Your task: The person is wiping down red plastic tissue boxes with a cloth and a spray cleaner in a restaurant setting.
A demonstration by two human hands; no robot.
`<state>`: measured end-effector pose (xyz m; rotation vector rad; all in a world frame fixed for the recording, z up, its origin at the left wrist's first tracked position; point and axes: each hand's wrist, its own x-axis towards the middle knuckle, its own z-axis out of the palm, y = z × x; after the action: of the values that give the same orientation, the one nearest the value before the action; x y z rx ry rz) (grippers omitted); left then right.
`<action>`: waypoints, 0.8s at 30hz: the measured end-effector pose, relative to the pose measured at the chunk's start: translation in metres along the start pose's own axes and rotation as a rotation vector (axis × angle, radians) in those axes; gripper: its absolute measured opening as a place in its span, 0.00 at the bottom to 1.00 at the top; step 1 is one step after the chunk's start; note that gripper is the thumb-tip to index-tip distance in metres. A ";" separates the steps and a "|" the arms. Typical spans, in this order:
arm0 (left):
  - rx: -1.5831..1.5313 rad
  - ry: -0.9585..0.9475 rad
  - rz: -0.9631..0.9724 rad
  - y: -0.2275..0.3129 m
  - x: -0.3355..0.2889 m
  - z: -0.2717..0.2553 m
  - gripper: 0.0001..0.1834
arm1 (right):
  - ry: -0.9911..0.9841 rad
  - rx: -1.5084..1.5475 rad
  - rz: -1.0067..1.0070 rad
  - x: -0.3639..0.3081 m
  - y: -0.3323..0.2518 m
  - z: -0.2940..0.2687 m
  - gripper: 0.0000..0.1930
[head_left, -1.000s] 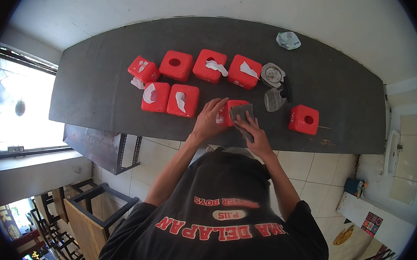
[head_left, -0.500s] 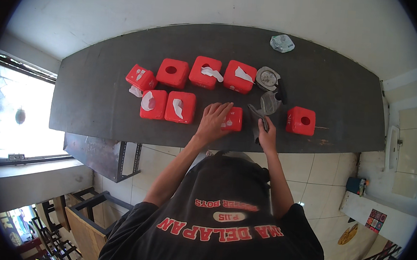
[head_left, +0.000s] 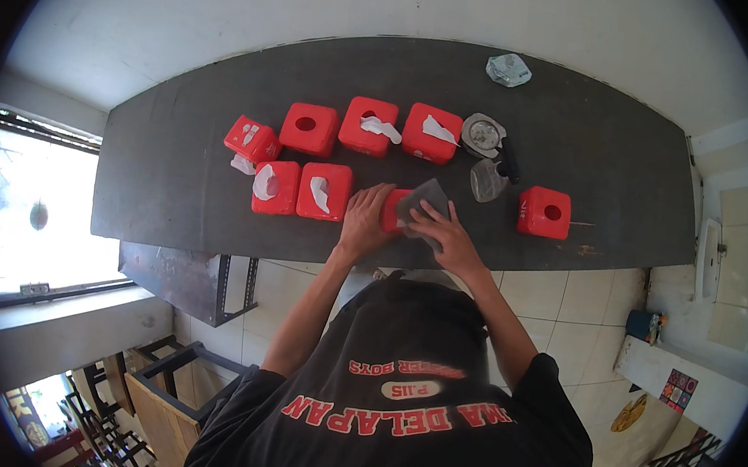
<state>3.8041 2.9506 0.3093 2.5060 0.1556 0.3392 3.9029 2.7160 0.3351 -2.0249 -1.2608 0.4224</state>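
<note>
My left hand [head_left: 363,221] grips the left side of a red, square tissue box [head_left: 392,211] near the table's front edge. My right hand [head_left: 448,238] presses a dark grey cloth [head_left: 429,196] against the right part of that box, fingers spread over the cloth. The cloth hides much of the box. Left of it stand two red tissue boxes with white tissue sticking out, one of them [head_left: 325,192] nearest my left hand. Another red tissue box [head_left: 545,212], its round hole bare, stands apart on the right.
Behind is a row of red tissue boxes [head_left: 308,130], the leftmost tilted. Right of the row are a round clear container [head_left: 484,135] and a clear bottle [head_left: 487,181] with a black top. A crumpled pale packet [head_left: 508,70] lies at the dark table's [head_left: 178,176] back edge.
My right hand has moved left with the grey cloth, from beside the tissue box onto it. My left hand has slid from the box's top to its left side.
</note>
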 end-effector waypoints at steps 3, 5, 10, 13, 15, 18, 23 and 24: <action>-0.018 -0.004 -0.037 0.001 -0.002 -0.001 0.55 | -0.081 0.111 0.022 -0.038 0.000 -0.009 0.29; -0.050 -0.001 -0.033 0.001 -0.002 0.001 0.56 | -0.102 0.189 0.054 -0.053 0.004 -0.015 0.27; -0.210 -0.019 -0.027 -0.002 -0.009 0.005 0.58 | 0.205 0.499 0.502 -0.048 0.010 -0.027 0.16; -0.325 0.029 -0.054 -0.014 -0.016 0.012 0.59 | 0.436 0.405 0.482 -0.018 -0.005 -0.045 0.16; -0.399 -0.084 -0.133 -0.014 -0.018 0.009 0.57 | 0.443 0.340 0.317 0.006 -0.014 -0.040 0.16; -0.400 -0.097 -0.151 -0.009 -0.014 0.008 0.56 | 0.343 0.087 -0.066 0.039 -0.016 -0.021 0.23; -0.439 -0.072 -0.156 -0.026 -0.022 0.017 0.54 | 0.026 -0.062 -0.186 0.043 -0.009 0.021 0.30; -0.453 -0.087 -0.191 -0.029 -0.022 0.017 0.54 | 0.005 -0.121 -0.222 0.039 -0.008 0.024 0.31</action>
<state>3.7861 2.9607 0.2750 2.0350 0.2513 0.1629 3.9022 2.7614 0.3274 -1.9541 -1.5213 0.2408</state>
